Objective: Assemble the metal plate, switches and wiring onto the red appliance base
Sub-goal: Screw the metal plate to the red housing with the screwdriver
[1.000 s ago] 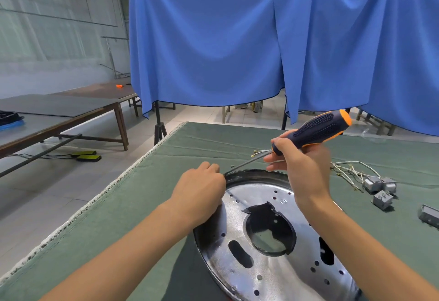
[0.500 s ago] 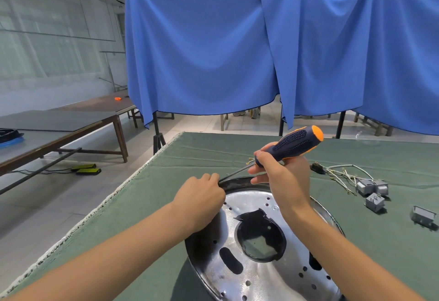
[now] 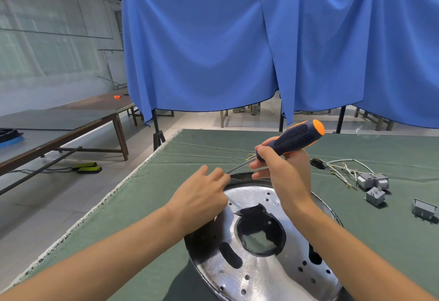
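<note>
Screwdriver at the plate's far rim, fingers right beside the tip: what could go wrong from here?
1. The screwdriver tip sits by the left hand fingers; a slip could jab them.
2. The right hand grips low on the handle; prying might scratch or bend the metal plate rim.
3. The wires lie loose nearby and could snag.

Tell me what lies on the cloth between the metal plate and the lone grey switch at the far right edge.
In the head view, bare green cloth separates the metal plate from that lone grey switch. The other grey switches and the wiring lie farther back.
</note>
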Available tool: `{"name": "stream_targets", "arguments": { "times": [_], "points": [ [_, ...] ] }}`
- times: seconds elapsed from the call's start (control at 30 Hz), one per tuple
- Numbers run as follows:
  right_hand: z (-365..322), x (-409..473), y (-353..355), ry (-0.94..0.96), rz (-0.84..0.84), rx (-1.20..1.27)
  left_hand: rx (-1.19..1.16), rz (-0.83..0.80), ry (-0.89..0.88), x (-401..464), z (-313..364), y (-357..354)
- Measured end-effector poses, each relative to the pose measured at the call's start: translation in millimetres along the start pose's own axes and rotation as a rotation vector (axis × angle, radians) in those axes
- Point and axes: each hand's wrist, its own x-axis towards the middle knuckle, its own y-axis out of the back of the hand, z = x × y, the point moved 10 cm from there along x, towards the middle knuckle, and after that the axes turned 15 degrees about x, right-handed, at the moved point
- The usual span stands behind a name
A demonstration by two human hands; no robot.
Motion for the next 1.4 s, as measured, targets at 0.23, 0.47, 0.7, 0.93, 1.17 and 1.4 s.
{"name": "stream_targets", "arguments": {
  "times": [0.23, 0.47, 0.7, 0.93, 1.17, 1.4],
  "points": [
    [-4, 1, 1, -0.006, 0.004, 0.006, -0.116, -0.103, 0.016, 8, 6, -21],
    [-14, 2, 12, 0.009, 0.049, 0.028, -0.264, -0.075, 0.153, 13, -2, -19],
    [-23, 2, 24, 0.059, 0.103, 0.068, -1.15, -0.077, 0.691, -7, -51, -51],
    [-45, -1, 22, 0.174, 0.129, 0.133, -2.379, 0.057, 1.064, -26, -46, -70],
    [-70, -10, 13, 0.275, 0.104, 0.182, -2.771, 0.156, 1.26, -30, -39, -73],
    [-70, -16, -3, 0.288, 0.062, 0.211, -3.053, 0.195, 1.378, -25, -24, -70]
  ]
}}
